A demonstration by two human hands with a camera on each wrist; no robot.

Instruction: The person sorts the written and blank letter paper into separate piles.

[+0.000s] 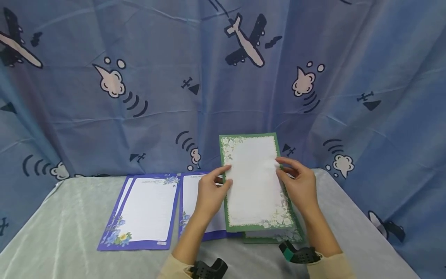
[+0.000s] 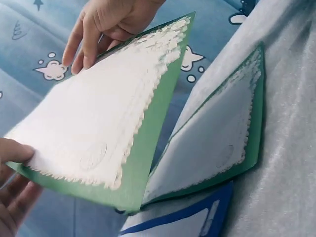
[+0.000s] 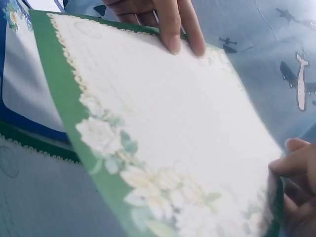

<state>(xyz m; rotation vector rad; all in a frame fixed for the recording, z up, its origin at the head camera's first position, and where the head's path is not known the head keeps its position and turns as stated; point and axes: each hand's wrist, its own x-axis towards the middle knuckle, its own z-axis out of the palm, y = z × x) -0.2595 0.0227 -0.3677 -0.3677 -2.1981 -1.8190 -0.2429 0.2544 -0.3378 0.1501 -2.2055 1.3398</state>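
My left hand point(image 1: 210, 195) and right hand point(image 1: 301, 186) hold up a green-bordered sheet of floral paper point(image 1: 254, 178) by its two long sides. Its white middle is blank, with pale flowers at the top left and bottom right corners. In the left wrist view, the left thumb lies on the sheet's front with fingers behind it. In the right wrist view, the right hand point(image 3: 298, 185) pinches the other edge. Beneath the raised sheet, another green-bordered sheet point(image 1: 273, 235) lies on the table, mostly covered in the head view.
Left of the green paper, overlapping purple-blue bordered sheets point(image 1: 153, 211) lie flat. Another blue-bordered sheet point(image 1: 191, 190) is partly hidden by the left arm. A pale cloth covers the table point(image 1: 76, 217). Behind it hangs a blue curtain point(image 1: 156, 58) printed with airplanes.
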